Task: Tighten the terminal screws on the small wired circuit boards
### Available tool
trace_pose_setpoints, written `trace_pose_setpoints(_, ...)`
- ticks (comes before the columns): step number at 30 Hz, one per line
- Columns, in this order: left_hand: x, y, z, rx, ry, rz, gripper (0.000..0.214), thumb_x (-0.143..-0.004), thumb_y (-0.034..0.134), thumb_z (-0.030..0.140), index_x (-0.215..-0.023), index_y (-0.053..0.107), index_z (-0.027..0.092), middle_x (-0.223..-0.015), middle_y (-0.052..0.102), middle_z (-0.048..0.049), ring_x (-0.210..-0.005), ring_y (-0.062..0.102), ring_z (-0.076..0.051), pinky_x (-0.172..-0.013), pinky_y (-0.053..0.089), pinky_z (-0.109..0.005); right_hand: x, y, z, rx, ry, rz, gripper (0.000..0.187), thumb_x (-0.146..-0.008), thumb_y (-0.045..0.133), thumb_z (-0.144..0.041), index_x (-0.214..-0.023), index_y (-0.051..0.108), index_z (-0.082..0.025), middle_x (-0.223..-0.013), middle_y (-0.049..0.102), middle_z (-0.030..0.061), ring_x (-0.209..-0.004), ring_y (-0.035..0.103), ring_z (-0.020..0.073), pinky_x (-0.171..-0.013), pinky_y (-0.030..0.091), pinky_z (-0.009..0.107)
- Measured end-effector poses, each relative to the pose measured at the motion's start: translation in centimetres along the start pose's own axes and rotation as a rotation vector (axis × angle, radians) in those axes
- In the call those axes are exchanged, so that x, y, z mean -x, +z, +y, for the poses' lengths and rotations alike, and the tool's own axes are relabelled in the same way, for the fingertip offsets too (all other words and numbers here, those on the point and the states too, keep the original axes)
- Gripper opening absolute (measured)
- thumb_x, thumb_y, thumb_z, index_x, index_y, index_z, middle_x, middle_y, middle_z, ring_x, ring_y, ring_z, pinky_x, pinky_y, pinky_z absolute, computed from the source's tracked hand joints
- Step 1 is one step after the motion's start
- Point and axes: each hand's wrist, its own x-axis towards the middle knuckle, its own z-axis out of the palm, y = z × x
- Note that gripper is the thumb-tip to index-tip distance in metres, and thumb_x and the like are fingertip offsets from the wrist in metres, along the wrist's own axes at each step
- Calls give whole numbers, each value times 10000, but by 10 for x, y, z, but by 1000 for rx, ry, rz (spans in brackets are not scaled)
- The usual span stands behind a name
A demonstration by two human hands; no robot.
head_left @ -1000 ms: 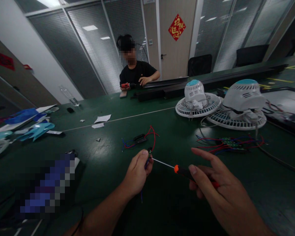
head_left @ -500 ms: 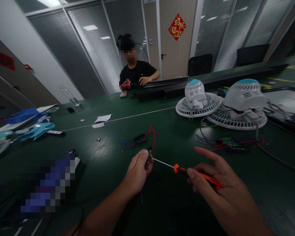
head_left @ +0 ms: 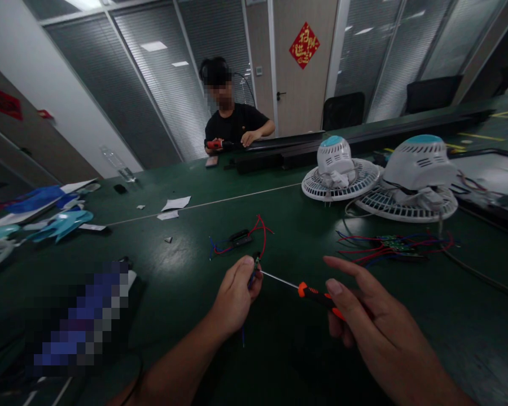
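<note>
Screwdriver (head_left: 316, 295) lies at a slant in the right hand (head_left: 376, 324), its orange and black handle gripped between the thumb and curled fingers, while the index finger stretches out clear of the handle. Its metal shaft runs leftward to a small board (head_left: 257, 263) held in the left hand (head_left: 236, 290), whose fingers are closed on it; the tip meets the board's edge or sits right beside it, too small to tell which. The hand covers most of the board, which is held above the green counter (head_left: 186, 304) near the middle of the view. Red wire (head_left: 265, 235) rises just beyond it, and a blue wire (head_left: 242, 336) hangs below the left hand. Just past the hands, a black module (head_left: 239, 238) with red and blue leads lies on the counter. To the right is a heap of green boards (head_left: 395, 244) with red and blue wires, and behind it 2 white fans (head_left: 421, 163) rest grille down, side by side. On the left lie 2 paper scraps (head_left: 176, 203) and light-blue blades (head_left: 65, 224), with a clear bottle (head_left: 117, 164) farther back. Across the counter, a co-worker (head_left: 237, 121) in a black top holds a red tool (head_left: 215, 145) beside long black bars (head_left: 275, 160).
</note>
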Motion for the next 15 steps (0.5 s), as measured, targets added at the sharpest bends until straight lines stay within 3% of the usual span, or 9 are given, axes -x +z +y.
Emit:
trace_pose_setpoints(4, 0, -1, 0, 3, -6, -9, 318, -716, 580, 464, -705, 547, 147, -551, 472, 47, -424, 385, -43, -380, 257, -147, 2, 0, 3, 14, -84, 29, 442, -850, 396, -469, -1215, 396, -219, -524, 582, -47, -472, 557, 139, -434, 438, 261)
trace_pose_setpoints(10, 2, 1, 3, -7, -1, -15, 281, -735, 563, 434, -722, 529, 155, -496, 423, 74, -368, 321, -36, -363, 234, -160, 4, 1, 4, 33, -97, 61, 467, -833, 429, -463, -1215, 384, -197, -558, 609, -32, -489, 580, 148, -449, 452, 270)
trace_pose_setpoints(15, 1, 0, 2, -23, 9, -12, 296, -739, 550, 445, -719, 540, 150, -536, 463, 52, -405, 367, -47, -377, 250, -160, 1, 0, 3, 47, -106, 68, 470, -831, 437, -459, -1220, 371, -205, -589, 618, -30, -517, 592, 152, -474, 463, 275)
